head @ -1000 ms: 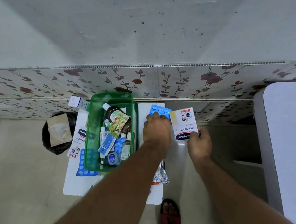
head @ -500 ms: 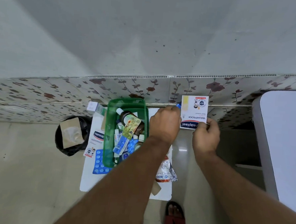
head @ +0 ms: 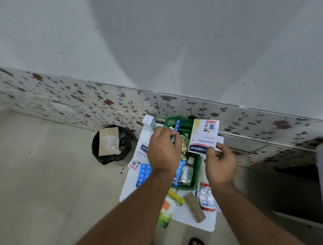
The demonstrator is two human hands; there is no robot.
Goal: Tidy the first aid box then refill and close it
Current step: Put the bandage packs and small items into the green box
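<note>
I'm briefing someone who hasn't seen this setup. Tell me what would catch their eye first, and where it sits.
First, the two hands raised over the green box at centre: the right hand holds a white Hansaplast packet, the left hand a blue blister strip on edge. The box is crammed with bottles and sits on a white board on the floor. To its left stands a black-lined bin.

Your left hand pinches a blue blister strip edge-up above the green box; your right hand holds a white Hansaplast packet by its near edge over the same box; bottles stand inside; another blue blister sheet lies on the white bench just left of the box; a black bin sits on the floor further left.
</note>
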